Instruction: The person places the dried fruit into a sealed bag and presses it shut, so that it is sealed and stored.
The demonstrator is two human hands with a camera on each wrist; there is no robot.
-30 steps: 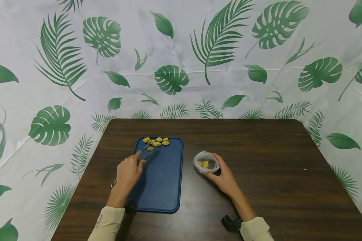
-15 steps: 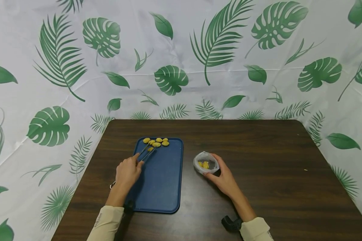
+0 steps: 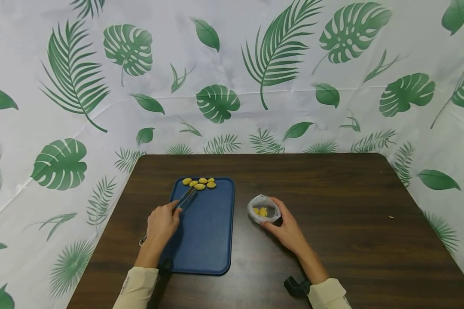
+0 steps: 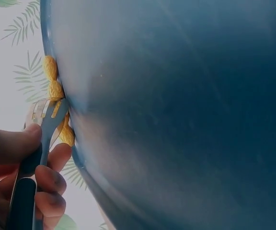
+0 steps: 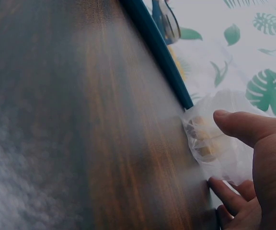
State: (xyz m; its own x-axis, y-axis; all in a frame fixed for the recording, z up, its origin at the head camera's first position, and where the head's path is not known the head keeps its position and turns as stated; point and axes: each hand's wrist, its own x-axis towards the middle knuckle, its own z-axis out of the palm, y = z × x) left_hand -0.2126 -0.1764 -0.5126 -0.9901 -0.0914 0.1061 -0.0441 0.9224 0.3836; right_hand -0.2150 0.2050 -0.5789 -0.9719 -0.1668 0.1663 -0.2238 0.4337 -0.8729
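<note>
- Peanuts lie at the far end of the tray.
- Left hand grips tongs above the tray; slackening could drop any pinched peanut.
- Right of the tray, right hand holds a plastic bag; squeezing could narrow it.

A dark wood-grained table bears a blue tray at left, a translucent bag right of it, a small pale speck farther right
</note>
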